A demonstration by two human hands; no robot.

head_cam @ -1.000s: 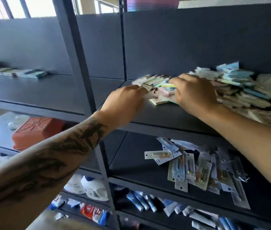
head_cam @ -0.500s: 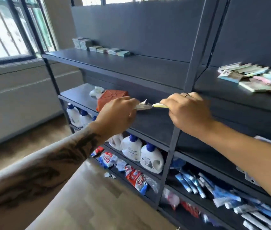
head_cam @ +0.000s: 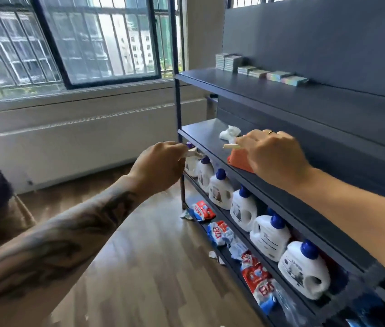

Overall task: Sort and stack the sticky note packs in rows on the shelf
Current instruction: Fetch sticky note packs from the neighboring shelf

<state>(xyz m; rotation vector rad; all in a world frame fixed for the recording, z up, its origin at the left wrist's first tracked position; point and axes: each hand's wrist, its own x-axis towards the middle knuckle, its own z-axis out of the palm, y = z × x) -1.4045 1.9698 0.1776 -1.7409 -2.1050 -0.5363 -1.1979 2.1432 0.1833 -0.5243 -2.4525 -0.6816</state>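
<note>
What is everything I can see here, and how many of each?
Sticky note stacks: about six, pastel, in a row on the top shelf.
Orange box: one, middle shelf, beside a white object.
Detergent bottles: about seven, white with blue caps, lower shelf.
Red and blue packets: several, bottom shelf.
Window: barred, at left.
Left hand: holds a pale pack.
Right hand: ringed, holds a pale pack.

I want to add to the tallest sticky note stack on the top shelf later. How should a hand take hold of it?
Grip the tallest sticky note stack by its two side faces, coming from the open shelf front. It stands upright against the back panel, with another stack close beside it.
</note>
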